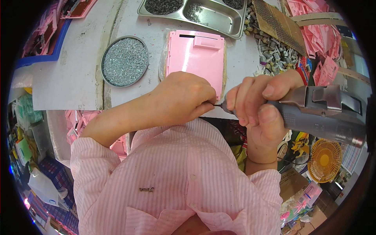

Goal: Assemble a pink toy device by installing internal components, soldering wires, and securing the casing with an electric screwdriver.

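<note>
My right hand [258,105] is wrapped round a grey electric screwdriver [321,121], held nearly level, its thin bit pointing left. Opposite it, my left hand [186,94] is closed, fingertips pinched together at the tip of the bit. Whatever sits between those fingertips is hidden or too small to name. Both hands are over the near edge of a pink plastic panel [192,58], which has a dark slot and a raised block at its far end. The panel rests on a pad on the white worktable [78,86].
Left of the panel stands a round dish of small silver screws [125,62]. A metal compartment tray [231,17] with dark springs is at the back. Small metal parts [274,55] are heaped at the right, beside stacked pink pieces [325,39]. A yellow fan [324,160] stands lower right.
</note>
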### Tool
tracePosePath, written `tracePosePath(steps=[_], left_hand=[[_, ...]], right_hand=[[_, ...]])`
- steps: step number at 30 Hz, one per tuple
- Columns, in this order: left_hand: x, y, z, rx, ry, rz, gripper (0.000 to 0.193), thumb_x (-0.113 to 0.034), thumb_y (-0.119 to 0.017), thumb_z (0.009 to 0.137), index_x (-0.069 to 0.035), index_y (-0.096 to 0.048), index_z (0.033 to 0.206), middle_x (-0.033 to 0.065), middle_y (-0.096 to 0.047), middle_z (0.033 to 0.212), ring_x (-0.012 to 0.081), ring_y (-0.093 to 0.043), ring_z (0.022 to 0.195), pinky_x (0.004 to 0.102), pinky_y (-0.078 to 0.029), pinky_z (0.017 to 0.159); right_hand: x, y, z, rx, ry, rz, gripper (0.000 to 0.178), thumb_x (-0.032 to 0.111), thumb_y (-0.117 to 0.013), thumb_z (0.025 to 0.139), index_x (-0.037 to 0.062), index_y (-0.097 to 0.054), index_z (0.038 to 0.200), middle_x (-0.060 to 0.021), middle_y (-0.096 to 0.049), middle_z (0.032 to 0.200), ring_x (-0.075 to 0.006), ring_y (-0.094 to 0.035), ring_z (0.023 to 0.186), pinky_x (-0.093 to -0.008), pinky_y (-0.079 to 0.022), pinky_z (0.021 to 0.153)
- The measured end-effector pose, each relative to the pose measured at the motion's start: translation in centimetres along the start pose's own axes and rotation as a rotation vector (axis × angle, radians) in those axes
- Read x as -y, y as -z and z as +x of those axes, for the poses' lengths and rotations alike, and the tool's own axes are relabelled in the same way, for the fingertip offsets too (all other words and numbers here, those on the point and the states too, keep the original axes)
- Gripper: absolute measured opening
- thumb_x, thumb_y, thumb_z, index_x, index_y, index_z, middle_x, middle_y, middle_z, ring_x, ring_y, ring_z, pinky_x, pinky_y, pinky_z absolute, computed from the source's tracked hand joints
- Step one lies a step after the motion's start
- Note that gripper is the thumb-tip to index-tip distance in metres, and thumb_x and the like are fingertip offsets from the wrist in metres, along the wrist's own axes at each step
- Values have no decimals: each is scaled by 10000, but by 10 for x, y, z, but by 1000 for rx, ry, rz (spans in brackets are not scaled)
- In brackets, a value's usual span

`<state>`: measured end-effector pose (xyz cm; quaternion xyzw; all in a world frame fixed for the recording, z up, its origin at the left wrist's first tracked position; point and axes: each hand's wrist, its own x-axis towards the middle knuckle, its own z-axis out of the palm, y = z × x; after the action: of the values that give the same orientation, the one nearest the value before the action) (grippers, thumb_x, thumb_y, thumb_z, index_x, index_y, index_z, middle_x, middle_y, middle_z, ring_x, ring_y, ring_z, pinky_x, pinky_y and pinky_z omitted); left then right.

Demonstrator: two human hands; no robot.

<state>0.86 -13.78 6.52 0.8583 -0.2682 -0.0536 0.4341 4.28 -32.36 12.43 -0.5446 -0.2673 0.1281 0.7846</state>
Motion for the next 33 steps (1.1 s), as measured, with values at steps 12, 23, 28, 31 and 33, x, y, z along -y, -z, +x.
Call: tracePosePath(steps=[12, 23, 28, 31, 33], left_hand=[[25, -26, -4, -237, 53, 97, 209, -189, -708, 854, -45, -603, 744, 98, -575, 685, 295, -573, 604, 411, -448, 557], [18, -41, -10, -361, -68, 36, 111, -69, -734, 817, -81, -682, 914, 42, -667, 825, 238, -637, 753, 370, -438, 722], [15, -47, -8, -353, -53, -6, 163, -70, -764, 795, -83, -691, 941, 25, -688, 853, 205, -641, 771, 355, -423, 757], [18, -48, -8, -304, -44, 31, 176, -76, -774, 785, -84, -695, 942, 31, -695, 867, 210, -646, 785, 349, -420, 766], [15, -49, -1, -471, -58, 109, 132, -125, -763, 806, -108, -686, 913, 28, -674, 834, 218, -639, 774, 359, -420, 757]], right_hand=[[-43, 28, -24, -49, 98, -67, 298, 210, -703, 951, 91, -447, 1045, -55, -517, 664, -155, -487, 551, -376, -510, 619], [-22, 31, -17, 86, 124, 109, 270, 138, -679, 949, 74, -453, 1082, -75, -565, 717, -169, -534, 600, -390, -523, 685], [-7, 24, -12, 59, 103, 149, 346, 223, -729, 944, 88, -449, 1096, -61, -555, 702, -173, -531, 595, -390, -515, 684], [-12, 28, -11, 91, 122, 118, 351, 243, -727, 950, 88, -448, 1096, -58, -540, 692, -175, -521, 583, -391, -510, 661], [-17, 31, -6, 83, 174, 112, 323, 223, -706, 959, 87, -448, 1098, -59, -529, 688, -176, -511, 573, -392, -506, 637]])
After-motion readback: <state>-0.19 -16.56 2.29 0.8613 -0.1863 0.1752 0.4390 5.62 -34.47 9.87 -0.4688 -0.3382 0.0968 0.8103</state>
